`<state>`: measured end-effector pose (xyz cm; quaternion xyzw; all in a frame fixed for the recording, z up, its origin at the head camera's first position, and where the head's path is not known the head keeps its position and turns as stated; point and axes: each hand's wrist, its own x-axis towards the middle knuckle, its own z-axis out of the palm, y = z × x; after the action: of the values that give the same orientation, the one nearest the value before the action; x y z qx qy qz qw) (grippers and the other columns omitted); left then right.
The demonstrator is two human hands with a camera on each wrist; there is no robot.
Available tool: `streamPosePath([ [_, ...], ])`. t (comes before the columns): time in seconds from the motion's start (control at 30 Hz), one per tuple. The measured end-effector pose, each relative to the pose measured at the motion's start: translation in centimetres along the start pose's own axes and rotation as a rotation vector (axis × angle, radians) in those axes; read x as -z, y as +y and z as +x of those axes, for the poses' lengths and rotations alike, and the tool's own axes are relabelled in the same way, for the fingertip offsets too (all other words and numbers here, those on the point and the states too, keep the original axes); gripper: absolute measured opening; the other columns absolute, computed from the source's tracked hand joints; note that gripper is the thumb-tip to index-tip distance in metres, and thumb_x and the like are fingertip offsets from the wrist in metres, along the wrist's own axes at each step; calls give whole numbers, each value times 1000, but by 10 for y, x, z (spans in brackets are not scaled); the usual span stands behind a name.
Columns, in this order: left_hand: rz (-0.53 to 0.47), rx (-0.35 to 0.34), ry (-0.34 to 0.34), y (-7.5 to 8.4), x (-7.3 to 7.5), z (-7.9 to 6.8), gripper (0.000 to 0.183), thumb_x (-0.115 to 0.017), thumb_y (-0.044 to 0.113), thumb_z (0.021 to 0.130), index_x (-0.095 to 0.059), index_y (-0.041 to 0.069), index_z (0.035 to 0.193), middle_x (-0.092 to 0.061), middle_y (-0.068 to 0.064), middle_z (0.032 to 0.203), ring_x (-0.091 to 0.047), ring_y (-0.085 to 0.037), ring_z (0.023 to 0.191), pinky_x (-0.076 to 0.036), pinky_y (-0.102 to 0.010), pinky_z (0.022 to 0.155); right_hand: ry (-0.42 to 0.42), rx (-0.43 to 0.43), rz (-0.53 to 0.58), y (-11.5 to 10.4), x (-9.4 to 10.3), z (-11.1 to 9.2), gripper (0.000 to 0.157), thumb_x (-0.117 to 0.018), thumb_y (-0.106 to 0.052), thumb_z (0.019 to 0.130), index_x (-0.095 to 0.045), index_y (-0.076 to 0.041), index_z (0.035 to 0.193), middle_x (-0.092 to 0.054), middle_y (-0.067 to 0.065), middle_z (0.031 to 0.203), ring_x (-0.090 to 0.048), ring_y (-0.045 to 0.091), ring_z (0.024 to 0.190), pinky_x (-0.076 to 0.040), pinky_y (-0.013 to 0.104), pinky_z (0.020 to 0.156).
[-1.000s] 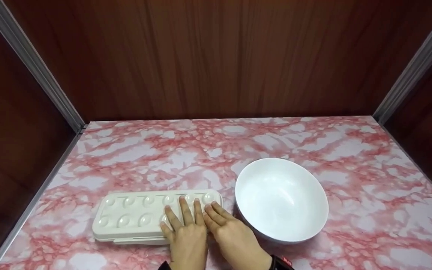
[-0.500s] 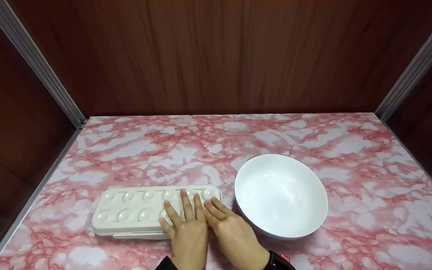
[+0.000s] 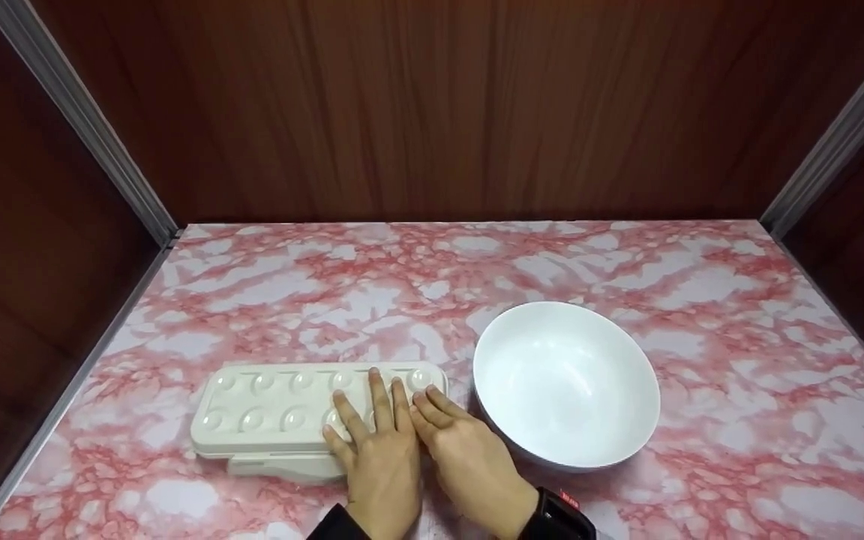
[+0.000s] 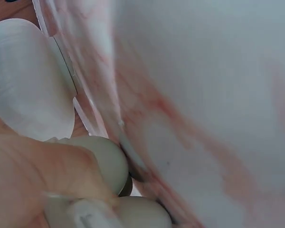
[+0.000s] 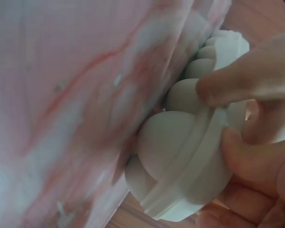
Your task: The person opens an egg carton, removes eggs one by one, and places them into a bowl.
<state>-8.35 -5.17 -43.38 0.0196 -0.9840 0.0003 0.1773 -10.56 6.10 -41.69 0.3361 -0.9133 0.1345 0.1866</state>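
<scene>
A cream egg box (image 3: 274, 405) with domed bumps along its lid lies at the left front of the table. My left hand (image 3: 385, 472) spreads its straight fingers over the lid, while its thumb (image 5: 216, 89) presses the front rim by the rounded cups. At the right front corner, my right hand (image 3: 477, 469) rests fingertips on the lid and its thumb (image 5: 235, 147) against the rim, holding that edge. The front flap (image 3: 286, 466) juts out below the lid. The lid covers what is inside. In the left wrist view, the hand and pale cups (image 4: 107, 159) are partly blurred.
A large white bowl (image 3: 567, 386) stands just right of the egg box, close to my right hand. Pink marbled covering (image 3: 342, 277) spans the table. Dark wood panels (image 3: 417, 112) with metal corner posts (image 3: 94, 127) enclose the back and sides.
The front flap sticks out further from the egg box than before. Both hands keep nearly the same places on it. The whole scene sits slightly higher in the head view.
</scene>
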Motion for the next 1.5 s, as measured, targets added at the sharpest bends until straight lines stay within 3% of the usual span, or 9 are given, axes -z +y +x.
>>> streamPosePath([
  [0.33,-136,-13,-185,-9,11,-1,94,-83,8,70,-37,5,152,-27,-21,161,-26,-62,138,-34,-75,103,-18,-8,11,0,0,1,40,-75,-7,81,-71,-3,120,-69,10,126,-64,27,121,-55,34,96],
  [0.47,-147,-99,-224,-20,17,-2,98,-84,9,68,-35,5,153,-25,-23,161,-26,-63,138,-35,-73,103,4,23,-28,1,-1,1,38,-77,-10,80,-72,-4,118,-70,9,124,-65,25,119,-54,32,96],
  [0.6,-165,-268,-270,-53,25,-7,95,-77,-1,71,-32,5,154,-24,-23,161,-31,-58,139,-39,-65,105,16,60,-55,-1,-5,0,37,-79,-15,80,-73,-5,115,-72,8,122,-66,24,117,-54,31,96],
  [0.7,-217,-312,-285,-90,30,-13,92,-67,-13,72,-31,6,154,-24,-20,161,-31,-52,142,-36,-65,106,14,69,-53,-4,-6,1,38,-80,-17,79,-73,-6,114,-71,8,122,-67,24,117,-54,31,95],
  [0.9,-140,-167,-199,-155,33,-18,92,-72,-11,70,-37,11,153,-33,-23,157,-32,-54,140,-35,-75,98,31,79,-45,-1,-4,2,40,-81,-16,77,-73,-4,114,-71,11,122,-66,26,117,-55,32,94],
  [1.0,-79,-134,-145,-173,29,-16,91,-76,-9,68,-41,8,150,-42,-24,152,-41,-54,135,-43,-69,97,48,89,-60,1,-4,0,40,-82,-15,76,-73,-3,113,-72,12,121,-67,27,116,-55,32,94],
  [1.17,-52,-204,-90,-182,23,-9,85,-77,-9,63,-47,-4,143,-51,-30,141,-51,-56,124,-54,-51,92,44,97,-68,5,-2,-1,40,-81,-15,77,-73,-3,114,-71,13,121,-67,28,117,-55,32,94],
  [1.37,-41,-259,-35,-188,25,-8,75,-80,-4,65,-55,-5,135,-58,-31,133,-59,-56,113,-57,-51,85,0,123,-87,5,-1,-2,53,-85,-26,75,-70,-1,119,-69,14,125,-65,29,120,-53,33,98],
  [1.5,-2,-304,4,-193,26,-5,70,-84,0,64,-61,-4,130,-64,-28,127,-65,-51,105,-58,-48,82,48,195,-180,6,-4,-1,48,-84,-24,74,-72,-2,115,-72,12,120,-67,26,116,-52,30,99],
])
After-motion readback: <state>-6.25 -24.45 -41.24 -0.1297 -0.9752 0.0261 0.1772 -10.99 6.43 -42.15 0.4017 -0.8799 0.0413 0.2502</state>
